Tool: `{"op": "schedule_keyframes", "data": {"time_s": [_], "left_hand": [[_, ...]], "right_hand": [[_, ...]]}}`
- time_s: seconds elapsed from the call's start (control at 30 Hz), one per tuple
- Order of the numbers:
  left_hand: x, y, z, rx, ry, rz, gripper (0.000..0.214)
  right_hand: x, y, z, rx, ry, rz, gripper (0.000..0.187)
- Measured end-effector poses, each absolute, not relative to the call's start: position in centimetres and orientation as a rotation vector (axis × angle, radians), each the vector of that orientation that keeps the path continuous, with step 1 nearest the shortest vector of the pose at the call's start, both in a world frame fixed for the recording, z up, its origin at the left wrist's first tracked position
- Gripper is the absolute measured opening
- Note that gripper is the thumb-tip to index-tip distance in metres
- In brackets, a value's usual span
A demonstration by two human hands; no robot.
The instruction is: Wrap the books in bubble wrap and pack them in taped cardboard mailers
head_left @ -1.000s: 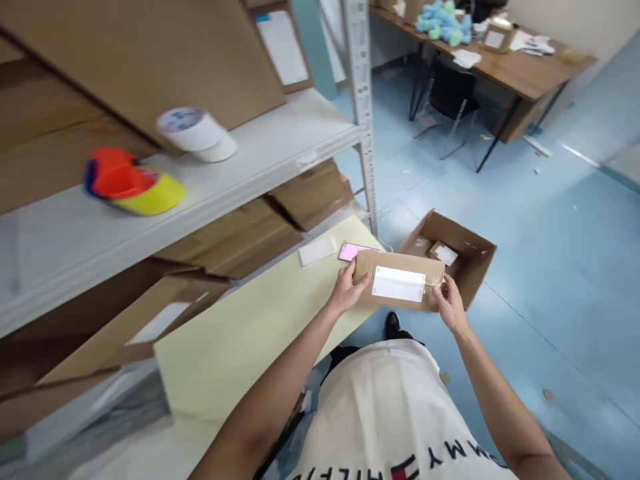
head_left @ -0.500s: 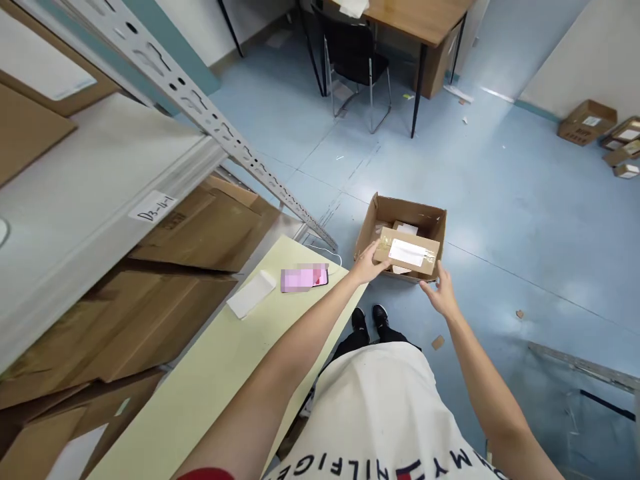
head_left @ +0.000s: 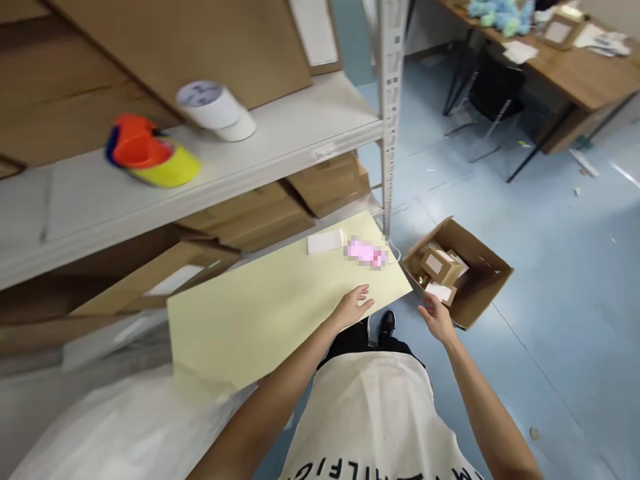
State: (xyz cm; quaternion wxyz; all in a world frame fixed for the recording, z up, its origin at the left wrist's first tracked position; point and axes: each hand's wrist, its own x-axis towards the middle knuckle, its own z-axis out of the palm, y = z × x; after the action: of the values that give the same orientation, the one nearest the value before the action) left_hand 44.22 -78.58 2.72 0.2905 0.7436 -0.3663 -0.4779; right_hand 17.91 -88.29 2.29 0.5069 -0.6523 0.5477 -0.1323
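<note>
My left hand [head_left: 353,307] hovers over the right part of the pale yellow tabletop [head_left: 260,300], fingers apart and nothing in them. Near the front left side of an open cardboard box [head_left: 487,280] is my right hand [head_left: 437,316], also without anything in it, its fingers spread. Inside that box on the floor lie several small taped cartons [head_left: 443,265] with white labels. A phone [head_left: 367,253], its screen blurred out, rests at the tabletop's far right with a white cable [head_left: 396,249] beside it. Left of the phone lies a flat white item [head_left: 325,241].
A metal shelf [head_left: 300,143] rises behind the tabletop, holding large cartons. On it sit white tape rolls [head_left: 215,110] and an orange and yellow tape dispenser [head_left: 150,153]. White plastic sheeting [head_left: 120,427] is at lower left. A desk [head_left: 575,73] and black chair [head_left: 495,83] stand at the back right.
The small carton between my hands has left them and my hands have moved apart. My view has swung left, bringing more of the shelf and tabletop into sight.
</note>
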Motion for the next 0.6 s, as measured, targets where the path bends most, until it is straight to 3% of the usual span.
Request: {"op": "schedule_keyframes", "data": {"time_s": [0.17,0.37,0.5,0.6], "left_hand": [[46.1,-72.0,2.1,2.066,-0.651,-1.149,0.048],[47.3,-66.6,1.5,2.131,-0.541,-1.018,0.048],[48.6,-62.6,1.2,2.171,-0.507,-1.021,0.046],[50.0,-59.0,1.3,2.18,-0.458,-0.988,0.047]], "right_hand": [[27.2,-90.0,1.8,-1.904,1.062,0.056,0.051],[37.7,-91.3,-1.2,-2.128,1.07,0.358,0.067],[40.0,-91.8,-3.0,-2.154,1.201,0.457,0.071],[40.5,-90.7,-3.3,-2.224,1.273,0.344,0.066]]}}
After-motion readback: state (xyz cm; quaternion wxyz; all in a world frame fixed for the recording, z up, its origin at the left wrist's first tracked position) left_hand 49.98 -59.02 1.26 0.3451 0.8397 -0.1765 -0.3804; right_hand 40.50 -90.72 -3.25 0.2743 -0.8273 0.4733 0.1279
